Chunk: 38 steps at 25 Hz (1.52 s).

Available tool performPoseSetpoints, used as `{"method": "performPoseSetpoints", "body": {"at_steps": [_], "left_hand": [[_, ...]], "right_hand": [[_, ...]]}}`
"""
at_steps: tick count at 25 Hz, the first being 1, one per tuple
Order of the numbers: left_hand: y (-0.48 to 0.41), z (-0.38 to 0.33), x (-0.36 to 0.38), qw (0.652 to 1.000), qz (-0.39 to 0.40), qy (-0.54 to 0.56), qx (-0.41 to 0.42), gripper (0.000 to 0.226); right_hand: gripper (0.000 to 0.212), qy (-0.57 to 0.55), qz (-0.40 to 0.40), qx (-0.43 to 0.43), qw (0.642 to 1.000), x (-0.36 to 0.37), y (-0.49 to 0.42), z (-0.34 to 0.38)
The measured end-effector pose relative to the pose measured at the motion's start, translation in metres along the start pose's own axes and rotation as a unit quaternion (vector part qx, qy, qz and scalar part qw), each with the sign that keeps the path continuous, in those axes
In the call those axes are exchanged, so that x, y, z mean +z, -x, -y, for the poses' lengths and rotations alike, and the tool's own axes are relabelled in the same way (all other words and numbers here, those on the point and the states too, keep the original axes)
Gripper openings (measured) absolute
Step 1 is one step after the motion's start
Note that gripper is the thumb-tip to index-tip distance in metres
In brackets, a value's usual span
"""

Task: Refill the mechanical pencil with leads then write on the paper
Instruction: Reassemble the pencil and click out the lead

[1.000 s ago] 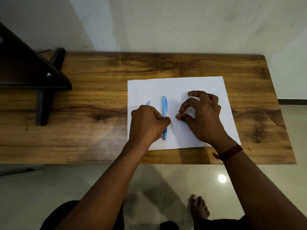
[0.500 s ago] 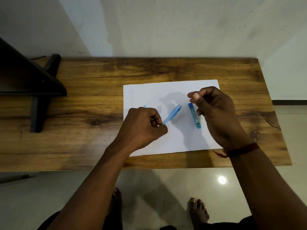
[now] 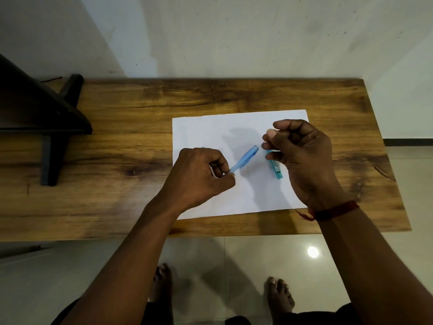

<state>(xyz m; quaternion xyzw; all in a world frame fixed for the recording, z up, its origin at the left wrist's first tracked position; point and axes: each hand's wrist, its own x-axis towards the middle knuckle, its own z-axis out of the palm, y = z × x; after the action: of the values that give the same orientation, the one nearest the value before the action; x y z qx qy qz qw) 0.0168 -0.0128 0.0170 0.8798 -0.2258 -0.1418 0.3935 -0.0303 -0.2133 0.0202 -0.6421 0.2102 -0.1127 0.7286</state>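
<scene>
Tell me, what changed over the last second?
The left hand lifted the pencil off the paper, tilting it toward the right hand, which rose pinching what seems a lead. The paper stayed put, the lead case lying on it.

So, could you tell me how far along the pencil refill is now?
Done: the lead case is out on the paper. In hand: the left hand holds the pencil tilted toward the right hand, whose pinched fingertips seem to hold a lead too thin to see. Left: feeding it in and writing; the paper looks blank.
</scene>
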Motion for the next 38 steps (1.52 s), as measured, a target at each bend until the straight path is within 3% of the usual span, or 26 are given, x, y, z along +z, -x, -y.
{"method": "performPoseSetpoints", "body": {"at_steps": [22, 33, 38], "left_hand": [[-0.001, 0.000, 0.003, 1.000, 0.003, -0.006, -0.001, 0.015], [-0.002, -0.005, 0.004, 0.999, -0.040, 0.015, -0.004, 0.012], [-0.002, -0.007, 0.001, 0.998, -0.063, 0.019, 0.004, 0.013]], "right_hand": [[0.015, 0.034, 0.023, -0.027, 0.999, 0.006, 0.001, -0.003], [0.019, 0.036, 0.040, -0.024, 0.998, 0.016, 0.006, 0.001], [0.035, 0.007, 0.050, -0.020, 0.998, 0.024, 0.009, 0.010]]}}
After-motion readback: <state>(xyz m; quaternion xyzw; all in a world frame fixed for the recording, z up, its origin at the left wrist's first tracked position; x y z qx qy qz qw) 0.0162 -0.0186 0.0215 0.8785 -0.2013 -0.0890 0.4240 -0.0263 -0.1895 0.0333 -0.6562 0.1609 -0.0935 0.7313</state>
